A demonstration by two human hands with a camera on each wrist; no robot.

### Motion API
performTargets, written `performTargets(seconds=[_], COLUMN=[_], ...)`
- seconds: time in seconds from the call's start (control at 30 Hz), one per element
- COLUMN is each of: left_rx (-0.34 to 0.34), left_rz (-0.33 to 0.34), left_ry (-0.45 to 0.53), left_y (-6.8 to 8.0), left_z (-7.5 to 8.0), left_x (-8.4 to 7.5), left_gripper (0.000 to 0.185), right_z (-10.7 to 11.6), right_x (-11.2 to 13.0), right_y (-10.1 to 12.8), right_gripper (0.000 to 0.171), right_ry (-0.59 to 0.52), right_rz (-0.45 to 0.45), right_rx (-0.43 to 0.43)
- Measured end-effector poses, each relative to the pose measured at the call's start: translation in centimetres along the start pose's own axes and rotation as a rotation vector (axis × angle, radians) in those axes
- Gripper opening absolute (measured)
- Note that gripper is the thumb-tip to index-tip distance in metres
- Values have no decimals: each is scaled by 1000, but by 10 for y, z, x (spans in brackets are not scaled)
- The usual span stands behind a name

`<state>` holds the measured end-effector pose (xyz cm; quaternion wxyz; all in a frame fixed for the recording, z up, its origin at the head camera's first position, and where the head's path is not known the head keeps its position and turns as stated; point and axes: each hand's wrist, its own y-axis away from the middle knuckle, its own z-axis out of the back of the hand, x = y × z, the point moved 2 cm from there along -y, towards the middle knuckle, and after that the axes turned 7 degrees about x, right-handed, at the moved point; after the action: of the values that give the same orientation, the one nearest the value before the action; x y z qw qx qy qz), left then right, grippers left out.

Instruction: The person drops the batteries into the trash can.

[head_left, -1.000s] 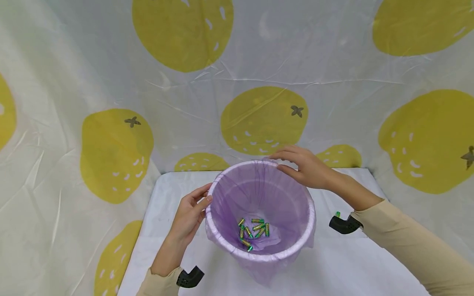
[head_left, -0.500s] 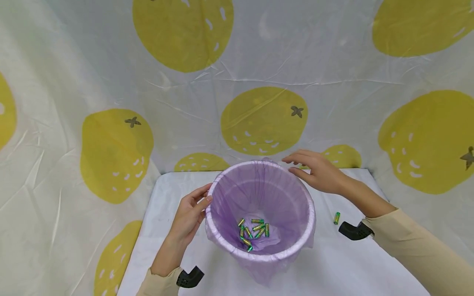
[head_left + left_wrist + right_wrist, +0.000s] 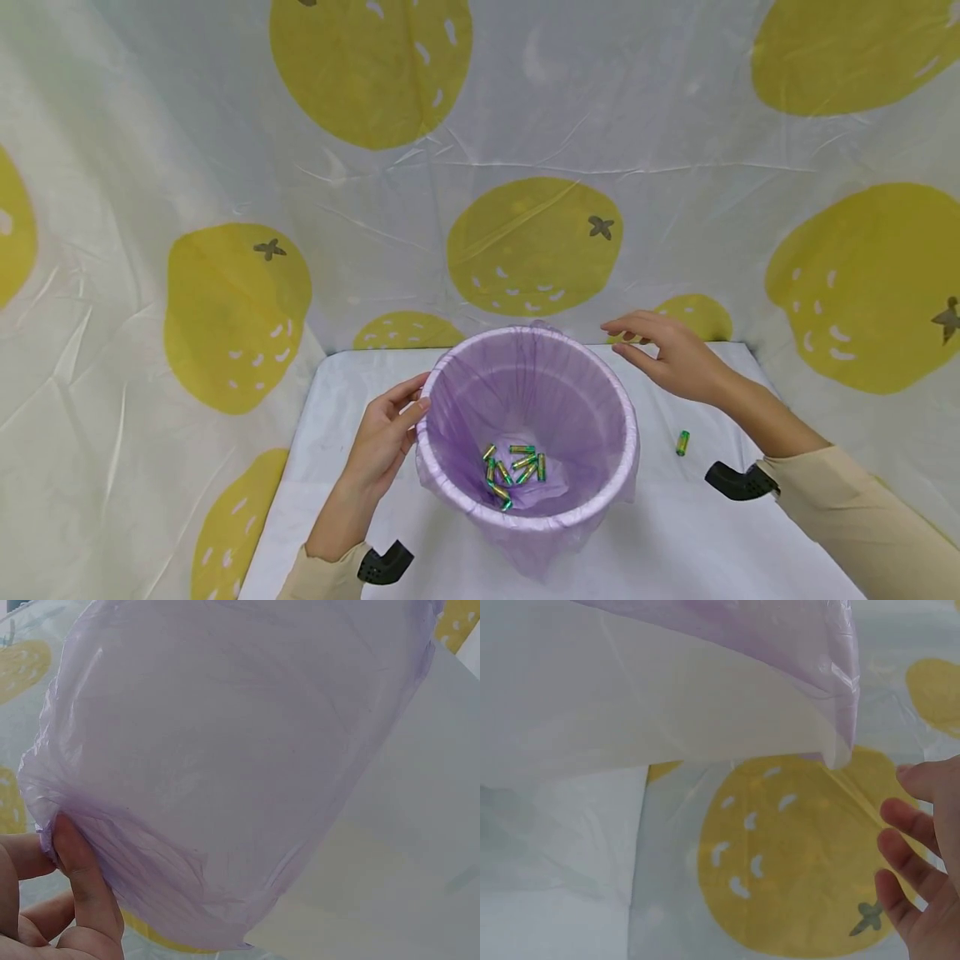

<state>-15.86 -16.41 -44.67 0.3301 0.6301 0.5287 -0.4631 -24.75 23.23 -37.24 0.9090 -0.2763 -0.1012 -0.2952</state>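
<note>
A white bin lined with a thin purple bag [image 3: 525, 392] stands in the middle of the white table [image 3: 675, 533]. Several green and gold batteries [image 3: 513, 471] lie on its bottom. My left hand [image 3: 386, 437] holds the bin's left rim, thumb on the bag's folded edge [image 3: 71, 847]. My right hand [image 3: 663, 350] hovers open, fingers spread, just right of the far rim and touches nothing. The right wrist view shows those fingers [image 3: 911, 862] apart from the bag's overhang [image 3: 832, 682]. One loose battery [image 3: 682, 442] lies on the table right of the bin.
A cloth backdrop printed with yellow fruit [image 3: 532, 242] encloses the table at the back and both sides. The table's near corners lie beside my sleeves.
My right hand let go of the far rim and drifted rightward, away from the bin. As the arm moved, the loose battery on the table came into full view. The left hand stayed put.
</note>
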Motion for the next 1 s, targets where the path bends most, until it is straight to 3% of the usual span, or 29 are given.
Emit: performTargets(seconds=[0.3,0.6,1.0], left_rx=[-5,2,-6], left_rz=[0,-2,-1], left_ry=[-5,12,-8], left_y=[0,1,0], left_z=[0,-1,1], left_x=[0,0,2], left_gripper=[48,47,49], right_z=[1,-2,-14], right_x=[-9,-24,-48], right_y=[18,41,73], right_gripper=[38,39,38], right_ry=[26,50,82], right_rz=[-56,-91,-213], right_rx=[-10,-80,-78])
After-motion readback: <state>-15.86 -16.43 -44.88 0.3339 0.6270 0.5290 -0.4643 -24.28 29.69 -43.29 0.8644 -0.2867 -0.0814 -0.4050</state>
